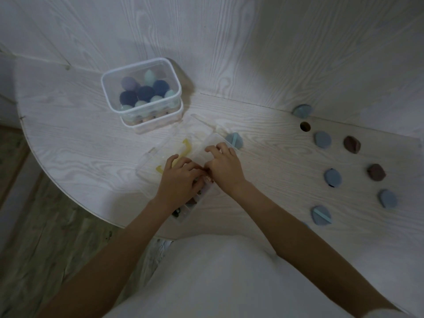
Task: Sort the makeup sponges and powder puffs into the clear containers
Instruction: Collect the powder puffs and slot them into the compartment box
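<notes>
A flat clear case (pixel 207 143) with yellow clips (pixel 186 148) lies open in the middle of the white table (pixel 80 134). My left hand (pixel 180 180) and my right hand (pixel 223 167) meet on it, fingers curled on its edges; what is under them is hidden. Behind it to the left, two stacked clear containers (pixel 137 66) hold several egg-shaped sponges (pixel 145 92) in dark blue, purple and mint. One blue powder puff (pixel 236 140) lies just beyond my right fingers. Several blue puffs (pixel 322 139) and two brown puffs (pixel 352 144) are scattered at the right.
White wood-grain walls close the table's back and right. A blue puff (pixel 301 110) leans on the wall by a round cable hole (pixel 305 126). The table's curved edge drops to wooden floor (pixel 34 226) at the left. My white clothing covers the near edge.
</notes>
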A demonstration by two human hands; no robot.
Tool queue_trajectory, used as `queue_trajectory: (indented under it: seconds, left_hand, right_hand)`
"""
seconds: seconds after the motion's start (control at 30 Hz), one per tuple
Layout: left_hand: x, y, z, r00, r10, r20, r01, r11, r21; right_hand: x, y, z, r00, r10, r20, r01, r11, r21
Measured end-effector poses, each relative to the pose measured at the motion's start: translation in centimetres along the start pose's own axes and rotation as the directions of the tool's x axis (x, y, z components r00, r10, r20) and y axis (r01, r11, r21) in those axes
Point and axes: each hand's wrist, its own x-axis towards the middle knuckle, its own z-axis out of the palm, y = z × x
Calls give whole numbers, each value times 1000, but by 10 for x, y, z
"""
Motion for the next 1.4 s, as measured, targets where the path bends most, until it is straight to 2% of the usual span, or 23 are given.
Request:
queue_trajectory:
  seconds: [0.13,0.23,0.37,0.43,0.53,0.6,0.67,0.73,0.8,0.83,0.97,1.1,1.2,1.3,1.4]
  left_hand:
    - [-3,-2,3,1000,-3,-7,3,999,-53]
    - [-4,-3,4,1000,-9,-16,8,996,-86]
    - [3,12,-8,995,-9,-96,-11,978,-207]
    - [10,31,-20,988,-34,-152,-21,938,-346]
    - [24,68,-29,987,-102,-124,14,824,-566]
    - [36,91,-23,991,-80,-108,3,816,-579]
    - [51,116,-7,999,18,-34,-34,847,-530]
    - [64,141,12,977,116,179,-19,884,-466]
    - [69,167,35,891,179,418,-6,923,-384]
    - [69,183,47,847,193,495,-9,937,-349]
    - [57,238,87,761,170,626,3,964,-265]
    - [45,267,109,772,146,618,-64,986,-153]
    - [40,274,114,783,90,615,32,982,-184]
    - [36,269,114,759,42,649,158,956,-246]
    - [30,258,101,786,19,618,206,935,-290]
  right_hand:
    - [-13,2,0,999,-17,-35,21,992,123]
    - [-32,8,-8,994,75,-77,-53,964,259]
    - [-72,21,-21,954,237,-181,-168,929,330]
    - [-99,30,-21,913,331,-240,-231,902,365]
    - [-142,46,-16,802,512,-308,-374,833,408]
    - [-173,58,-8,721,616,-317,-510,782,358]
    - [-208,72,3,645,712,-279,-665,702,255]
    - [-239,86,13,569,787,-240,-750,616,243]
    - [-262,102,17,525,831,-185,-782,557,281]
    - [-272,111,18,517,845,-134,-794,533,293]
    - [-284,146,13,537,841,61,-807,492,328]
    - [-274,167,9,584,801,131,-781,510,361]
    - [-268,174,10,620,765,175,-754,520,400]
    - [-267,176,12,620,768,161,-718,473,510]
    - [-265,173,9,687,724,58,-610,532,588]
